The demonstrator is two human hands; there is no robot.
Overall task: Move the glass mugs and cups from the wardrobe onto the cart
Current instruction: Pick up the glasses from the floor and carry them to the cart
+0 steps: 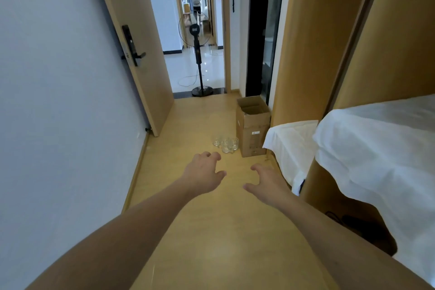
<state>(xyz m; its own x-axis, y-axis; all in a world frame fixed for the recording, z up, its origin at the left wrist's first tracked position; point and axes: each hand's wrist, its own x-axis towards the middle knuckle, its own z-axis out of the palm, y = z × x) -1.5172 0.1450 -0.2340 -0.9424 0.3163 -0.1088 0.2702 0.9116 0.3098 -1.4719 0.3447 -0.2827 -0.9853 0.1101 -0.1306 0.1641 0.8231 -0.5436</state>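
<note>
- Head view: left hand [203,173] and right hand [266,181] reach forward over the wooden floor [211,231], fingers loosely spread, both holding nothing.
- The glass mugs [226,144] stand clustered on that floor, just beside a cardboard box [253,125], beyond both hands.
- Risk: grabbing several together could knock the glasses against each other or tip one.

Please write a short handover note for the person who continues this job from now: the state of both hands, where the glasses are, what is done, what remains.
Left hand: open, holds nothing, reaching forward above the floor.
Right hand: open, holds nothing, reaching forward too.
Glass cups: a small cluster on the wooden floor, just left of the cardboard box, ahead of both hands.
Done: cannot tell; no cart or open wardrobe is in view.
Left: pick up the cups from the floor and carry them to the cart, probably a few at a time.
</note>
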